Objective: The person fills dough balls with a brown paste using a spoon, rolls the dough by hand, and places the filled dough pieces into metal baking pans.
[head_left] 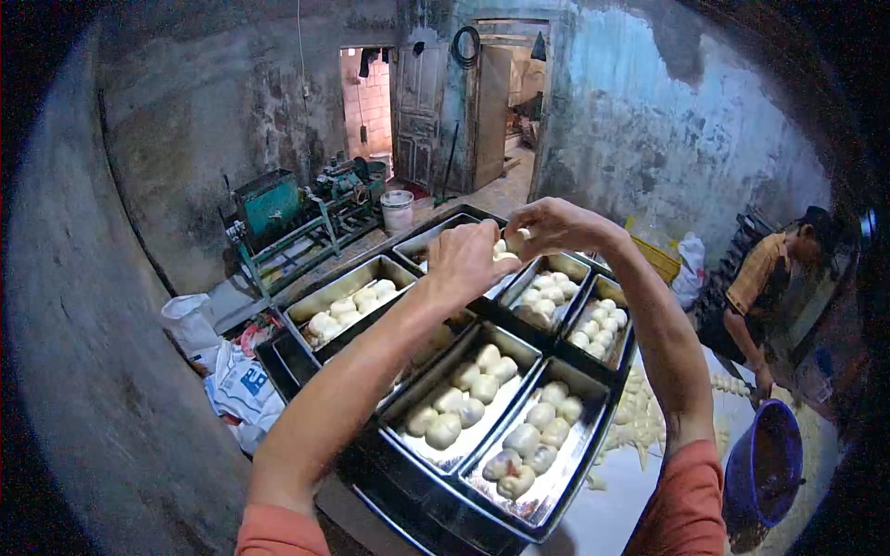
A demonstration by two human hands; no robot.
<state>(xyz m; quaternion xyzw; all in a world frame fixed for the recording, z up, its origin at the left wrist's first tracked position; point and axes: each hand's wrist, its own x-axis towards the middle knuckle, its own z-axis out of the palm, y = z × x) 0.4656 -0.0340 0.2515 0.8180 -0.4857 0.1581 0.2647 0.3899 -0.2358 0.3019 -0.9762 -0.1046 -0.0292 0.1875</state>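
Both my arms reach over a group of dark metal loaf pans, and my hands meet above the far ones. My left hand is curled around pale dough balls, which show between its fingers and thumb. In my right hand, bent down at the wrist, a dough ball sits at the fingertips. Beneath and nearer to me, a front pan and the pan to its right hold rows of round dough balls. Similar balls fill a left pan and two pans on the right. My left forearm covers part of another pan.
A table at the right bears many dough pieces, with a blue-purple bucket beside it. A co-worker bends over there. Green machinery and a white bucket stand by the far wall. Bags lie at left.
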